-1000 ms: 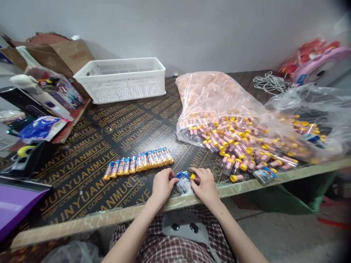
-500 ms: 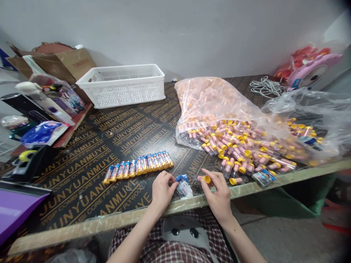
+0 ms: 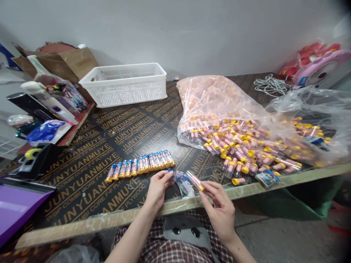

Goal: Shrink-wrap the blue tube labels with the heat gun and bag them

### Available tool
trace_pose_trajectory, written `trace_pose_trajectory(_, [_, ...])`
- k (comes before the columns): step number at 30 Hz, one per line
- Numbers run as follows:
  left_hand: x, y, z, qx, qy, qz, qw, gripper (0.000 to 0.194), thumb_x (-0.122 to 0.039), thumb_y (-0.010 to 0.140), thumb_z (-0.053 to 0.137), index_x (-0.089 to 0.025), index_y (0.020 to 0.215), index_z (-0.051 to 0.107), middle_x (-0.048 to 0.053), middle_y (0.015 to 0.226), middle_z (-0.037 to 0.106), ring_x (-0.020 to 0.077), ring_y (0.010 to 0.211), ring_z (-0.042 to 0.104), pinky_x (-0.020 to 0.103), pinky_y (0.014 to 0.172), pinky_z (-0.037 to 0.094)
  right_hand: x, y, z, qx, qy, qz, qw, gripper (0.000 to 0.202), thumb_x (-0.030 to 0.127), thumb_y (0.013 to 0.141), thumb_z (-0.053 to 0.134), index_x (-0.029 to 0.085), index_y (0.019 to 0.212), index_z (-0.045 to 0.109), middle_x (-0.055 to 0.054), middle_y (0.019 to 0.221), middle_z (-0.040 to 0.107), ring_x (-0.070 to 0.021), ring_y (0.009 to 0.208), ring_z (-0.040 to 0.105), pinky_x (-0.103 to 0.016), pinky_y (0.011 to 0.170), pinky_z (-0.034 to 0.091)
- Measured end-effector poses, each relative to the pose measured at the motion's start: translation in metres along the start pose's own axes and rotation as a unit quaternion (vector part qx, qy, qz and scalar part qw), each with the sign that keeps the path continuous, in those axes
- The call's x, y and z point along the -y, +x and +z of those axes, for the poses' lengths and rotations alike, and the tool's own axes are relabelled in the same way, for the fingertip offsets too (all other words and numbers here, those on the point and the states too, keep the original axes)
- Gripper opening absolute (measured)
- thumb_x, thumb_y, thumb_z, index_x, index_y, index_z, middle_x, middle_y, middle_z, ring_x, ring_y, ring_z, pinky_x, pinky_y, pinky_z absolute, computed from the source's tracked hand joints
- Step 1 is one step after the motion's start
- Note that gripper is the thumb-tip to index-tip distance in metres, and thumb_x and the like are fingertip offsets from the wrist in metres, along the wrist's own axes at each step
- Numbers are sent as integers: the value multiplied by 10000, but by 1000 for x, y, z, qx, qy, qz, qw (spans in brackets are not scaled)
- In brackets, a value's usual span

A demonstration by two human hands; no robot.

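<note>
My right hand (image 3: 218, 202) pinches a clear tube (image 3: 195, 180) by its yellow-capped end. The tube tilts up to the left and has pink-and-white contents. My left hand (image 3: 158, 188) is closed, thumb against fingers, on a small blue printed plastic sleeve (image 3: 170, 170), partly hidden by the fingertips. Between the hands, near the table edge, lies a small pile of clear and blue plastic sleeves (image 3: 185, 184). Beyond my left hand, a row of blue-wrapped tubes (image 3: 141, 164) lies side by side, yellow caps toward me.
A large translucent bag (image 3: 214, 95) spills many yellow-capped tubes (image 3: 241, 146) on the right. A white plastic basket (image 3: 124, 89) stands by the wall. At left are a tape dispenser (image 3: 35, 160) and a purple object (image 3: 19, 208). A pink fan (image 3: 319, 71) and white cable (image 3: 271, 85) are at far right.
The tube in my right hand has turned, its clear body now pointing up-left toward my left hand. My left fingers have lifted a blue sleeve from beside the pile. The view shifted slightly.
</note>
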State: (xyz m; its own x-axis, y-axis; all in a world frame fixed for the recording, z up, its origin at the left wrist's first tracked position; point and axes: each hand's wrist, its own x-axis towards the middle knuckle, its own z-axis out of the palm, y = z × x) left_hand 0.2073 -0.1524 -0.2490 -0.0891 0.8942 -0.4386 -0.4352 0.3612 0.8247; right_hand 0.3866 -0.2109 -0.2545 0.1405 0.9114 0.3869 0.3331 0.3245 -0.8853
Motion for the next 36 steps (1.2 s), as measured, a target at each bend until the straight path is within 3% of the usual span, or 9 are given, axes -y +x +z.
trace_pose_trajectory(5, [-1,0,-1,-59,-28,9,998,334,-349,449,822,-125,651,680,19,659,654,90,599,565,197,582,442,0,-5,2,4,-9,-11,1000,312,122,808,566,265,1081,619,-77,1038,556,-206,940,568,-373,794,522])
trace_pose_trajectory(9, [1,1,-2,-86,-28,15,996,345,-429,497,792,-124,574,650,0,554,615,82,528,543,199,555,421,2,-5,3,11,-34,-33,999,340,107,805,559,272,1098,613,-71,1044,556,-203,945,567,-364,797,513])
trace_pose_trajectory(18, [7,2,-7,-82,11,46,996,332,-423,554,769,-118,574,640,-6,545,603,82,530,531,191,557,409,6,-4,5,14,-74,-88,993,367,83,797,553,260,1114,606,-76,1021,580,-208,947,576,-366,819,494])
trace_pose_trajectory(22, [11,3,-8,-85,46,82,992,341,-439,601,735,-110,599,646,-8,556,587,82,537,511,194,554,417,10,-3,6,48,-74,-115,989,364,65,794,546,245,1104,612,-72,1003,587,-188,930,586,-333,805,506])
trace_pose_trajectory(26, [9,-3,-4,-24,45,97,994,333,-451,683,669,-118,687,648,-2,653,600,94,602,534,208,587,459,13,-3,10,99,-52,-106,988,365,65,814,508,242,1117,609,-74,1010,585,-178,940,585,-313,808,508])
trace_pose_trajectory(32, [-1,-16,4,81,-6,-1,997,458,-370,647,729,-152,1026,590,31,750,659,122,628,597,255,613,504,3,-1,13,123,-25,-74,989,374,67,837,453,265,1120,598,-60,1005,577,-171,938,581,-309,801,505])
trace_pose_trajectory(36, [0,-24,6,145,21,-47,988,374,-340,630,749,-90,890,646,72,764,668,119,635,604,234,615,497,-3,3,13,119,-41,-82,989,530,66,774,503,278,1259,475,-68,1078,531,-197,995,556,-367,864,486])
